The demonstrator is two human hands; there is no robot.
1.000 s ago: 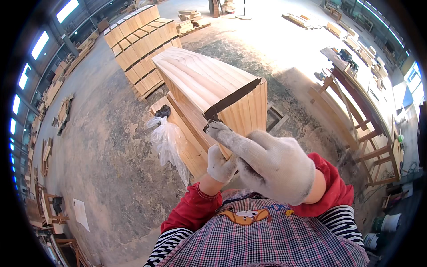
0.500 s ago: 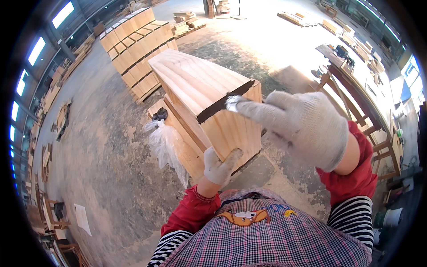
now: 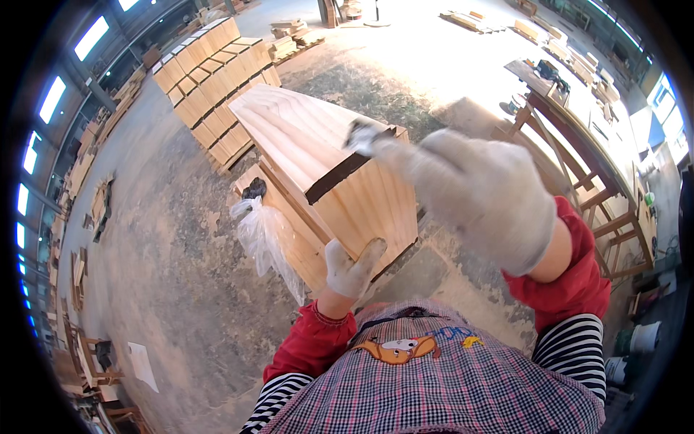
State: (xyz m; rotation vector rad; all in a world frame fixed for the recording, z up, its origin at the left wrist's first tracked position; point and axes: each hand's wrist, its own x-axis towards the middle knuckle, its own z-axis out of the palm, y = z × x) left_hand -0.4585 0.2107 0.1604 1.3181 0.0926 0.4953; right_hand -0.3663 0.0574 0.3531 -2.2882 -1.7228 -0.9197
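Two gloved hands work in front of a checked apron (image 3: pixel 434 372), their wrists wrapped in red cuffs (image 3: pixel 571 264) over black-and-white striped sleeves (image 3: pixel 575 351). The left hand (image 3: pixel 348 269) has its thumb laid flat on the near end of a wooden box (image 3: pixel 361 210) and its fingers at the lower left corner; from where I stand I can't tell whether it grips or only steadies. The right hand (image 3: pixel 481 195) is raised at the box's upper right corner, fingers curled around a small silvery tool (image 3: pixel 360 137) that is blurred, so whether its tip touches the wood is unclear. The box lies lengthwise, pointing away from the person, with a black strip (image 3: pixel 336 177) along the top edge of its near end. Just beside its left side, a clear plastic bag (image 3: pixel 266 233) with a dark lump (image 3: pixel 254 189) at its top sits on a pale board (image 3: pixel 287 207). On the stained floor, a white sheet (image 3: pixel 142 367) lies off to the left and a white bucket (image 3: pixel 643 338) stands to the right. Well apart on the right is a long workbench (image 3: pixel 560 108). Past the box rises a neat stack of wooden boxes (image 3: pixel 217 87), with loose wood piles (image 3: pixel 296 43) beyond and bright windows (image 3: pixel 52 100) along the left wall.
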